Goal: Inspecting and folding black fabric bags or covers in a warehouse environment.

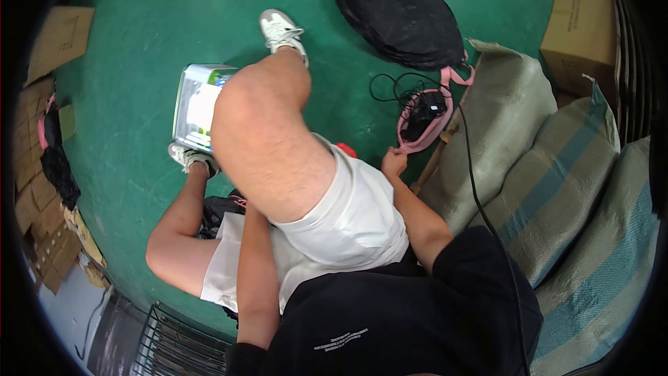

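Note:
My right hand [394, 162] is closed on the near end of a pink-edged pouch [426, 141] on the floor to the right of my raised leg. In the pouch lie a black power adapter [422, 106] and tangled black cable. My left forearm passes under the raised leg, so the left hand is hidden there. Beside that forearm, partly covered by my legs, is a black bag-like item [221, 214] with a pink cord. A shiny rectangular container [198, 106] with white and green on it stands between my shoes, left of my knee.
A large black bag [396, 14] lies on the green floor [167, 0] ahead. Stuffed woven sacks [497, 118] line my right side, with a cardboard box [574, 35] behind. A black cable [474, 181] runs past my right arm. Flattened cardboard [42, 219] and a wire rack [174, 345] are at left.

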`<action>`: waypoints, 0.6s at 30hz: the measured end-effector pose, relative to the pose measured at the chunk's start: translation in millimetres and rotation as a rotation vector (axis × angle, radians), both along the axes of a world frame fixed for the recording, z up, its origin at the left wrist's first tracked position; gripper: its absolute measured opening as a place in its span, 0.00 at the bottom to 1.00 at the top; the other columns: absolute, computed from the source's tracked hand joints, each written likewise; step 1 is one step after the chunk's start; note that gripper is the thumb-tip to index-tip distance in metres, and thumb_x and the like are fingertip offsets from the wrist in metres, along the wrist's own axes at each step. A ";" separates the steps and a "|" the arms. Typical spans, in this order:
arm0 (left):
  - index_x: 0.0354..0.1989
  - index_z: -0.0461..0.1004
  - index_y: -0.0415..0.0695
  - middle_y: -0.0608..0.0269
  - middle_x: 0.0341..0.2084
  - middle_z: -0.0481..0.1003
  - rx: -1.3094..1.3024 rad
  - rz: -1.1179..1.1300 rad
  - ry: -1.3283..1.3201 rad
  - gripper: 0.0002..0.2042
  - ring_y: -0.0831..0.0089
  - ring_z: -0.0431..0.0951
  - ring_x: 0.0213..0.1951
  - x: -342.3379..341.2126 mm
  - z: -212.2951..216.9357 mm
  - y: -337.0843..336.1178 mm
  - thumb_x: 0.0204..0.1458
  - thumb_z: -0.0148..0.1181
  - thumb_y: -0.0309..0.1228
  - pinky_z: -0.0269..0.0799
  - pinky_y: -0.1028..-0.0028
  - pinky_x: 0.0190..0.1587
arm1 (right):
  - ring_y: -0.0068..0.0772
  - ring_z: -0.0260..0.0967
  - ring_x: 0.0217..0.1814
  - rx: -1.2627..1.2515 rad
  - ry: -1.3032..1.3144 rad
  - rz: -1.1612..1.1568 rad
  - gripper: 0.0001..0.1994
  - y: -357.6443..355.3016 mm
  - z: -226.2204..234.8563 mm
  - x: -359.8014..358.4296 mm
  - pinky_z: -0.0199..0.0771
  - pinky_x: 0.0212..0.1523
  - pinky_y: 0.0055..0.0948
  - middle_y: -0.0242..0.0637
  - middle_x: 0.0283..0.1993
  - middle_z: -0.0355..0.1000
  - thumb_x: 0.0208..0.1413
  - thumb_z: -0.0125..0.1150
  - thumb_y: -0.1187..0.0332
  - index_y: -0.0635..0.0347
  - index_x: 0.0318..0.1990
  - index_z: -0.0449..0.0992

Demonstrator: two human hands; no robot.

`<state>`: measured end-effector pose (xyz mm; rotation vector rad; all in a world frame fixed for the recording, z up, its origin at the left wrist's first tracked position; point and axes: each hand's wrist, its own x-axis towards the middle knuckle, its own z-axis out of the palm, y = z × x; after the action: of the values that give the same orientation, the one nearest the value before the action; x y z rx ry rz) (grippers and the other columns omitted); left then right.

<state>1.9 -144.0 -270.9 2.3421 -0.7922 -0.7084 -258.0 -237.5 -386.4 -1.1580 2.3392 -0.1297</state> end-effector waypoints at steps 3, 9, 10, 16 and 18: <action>0.71 0.49 0.43 0.45 0.71 0.46 -0.020 0.050 -0.039 0.37 0.46 0.46 0.71 24.2 19.4 18.2 0.55 0.52 0.46 0.49 0.49 0.68 | 0.17 0.59 0.25 -0.202 -0.555 0.411 0.10 -9.3 23.2 46.6 0.64 0.28 0.22 0.27 0.22 0.67 0.50 0.70 0.68 0.63 0.27 0.74; 0.68 0.56 0.43 0.38 0.69 0.47 0.174 0.092 -0.207 0.40 0.44 0.46 0.71 59.3 52.4 85.2 0.48 0.65 0.45 0.49 0.53 0.69 | 0.12 0.56 0.21 -0.303 -1.243 0.455 0.03 -95.1 202.6 209.4 0.53 0.21 0.16 0.23 0.24 0.65 0.58 0.61 0.73 0.57 0.32 0.73; 0.67 0.59 0.44 0.40 0.69 0.49 0.193 0.054 -0.149 0.38 0.47 0.52 0.69 69.3 64.9 88.3 0.48 0.65 0.44 0.54 0.57 0.68 | 0.12 0.54 0.20 -0.336 -1.374 0.464 0.04 -96.4 251.8 238.4 0.51 0.20 0.16 0.23 0.23 0.63 0.59 0.61 0.73 0.57 0.33 0.73; 0.52 0.72 0.38 0.45 0.43 0.77 0.008 0.138 -0.221 0.25 0.47 0.75 0.47 71.1 211.2 110.0 0.54 0.59 0.47 0.72 0.57 0.49 | 0.14 0.62 0.27 -0.288 -1.456 1.362 0.08 -0.4 415.3 377.8 0.62 0.30 0.15 0.26 0.28 0.69 0.60 0.62 0.69 0.66 0.37 0.75; 0.48 0.74 0.37 0.47 0.40 0.78 -0.132 0.246 -0.218 0.21 0.51 0.77 0.44 60.2 269.3 129.3 0.55 0.60 0.43 0.73 0.60 0.46 | 0.14 0.64 0.29 -0.158 -1.505 1.494 0.09 39.3 413.5 404.4 0.64 0.32 0.15 0.28 0.28 0.70 0.59 0.62 0.68 0.66 0.38 0.75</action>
<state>62.2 -14.7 -1.6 2.3663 -0.6059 -0.2908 146.4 -198.2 27.1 -1.6403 -0.0165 -0.4151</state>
